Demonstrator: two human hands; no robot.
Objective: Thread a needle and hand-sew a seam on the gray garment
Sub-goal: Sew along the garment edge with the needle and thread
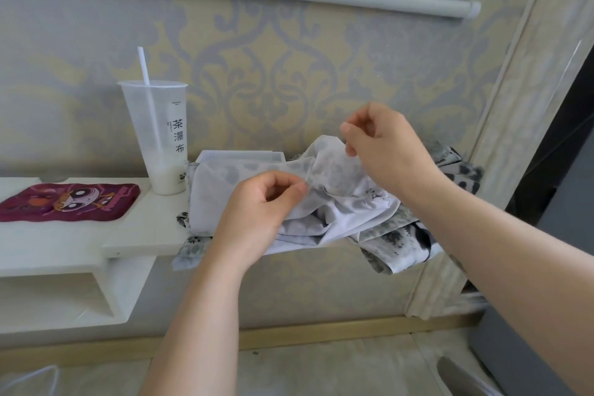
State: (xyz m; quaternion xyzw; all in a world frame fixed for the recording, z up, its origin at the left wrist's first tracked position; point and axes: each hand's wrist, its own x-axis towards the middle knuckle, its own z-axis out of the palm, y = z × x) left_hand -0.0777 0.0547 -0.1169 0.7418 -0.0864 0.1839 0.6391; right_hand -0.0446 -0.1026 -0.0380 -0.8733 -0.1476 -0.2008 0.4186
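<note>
A: So, where does the gray garment (321, 209) lie?

B: At centre frame, heaped on the white shelf (141, 235). It is thin, soft, blotch-printed cloth, and its edges spill over the front lip. The heap's long axis runs left to right.

A: And the hands?

B: The left hand (263, 202), lower centre, pinches a fold between thumb and forefinger. The right hand (385, 148), up and to the right, has its fingertips drawn together at a raised peak of cloth. Whether they hold needle, thread or fabric I cannot tell.

A: Which way would the next stitch go?

B: Probably leftward. The taut fold lies between the hands, just left of the right fingertips.

A: Anything else?

B: At the left, a tall frosted plastic cup (160, 138) with a straw (143, 66), and a flat magenta pouch (70, 202).
</note>
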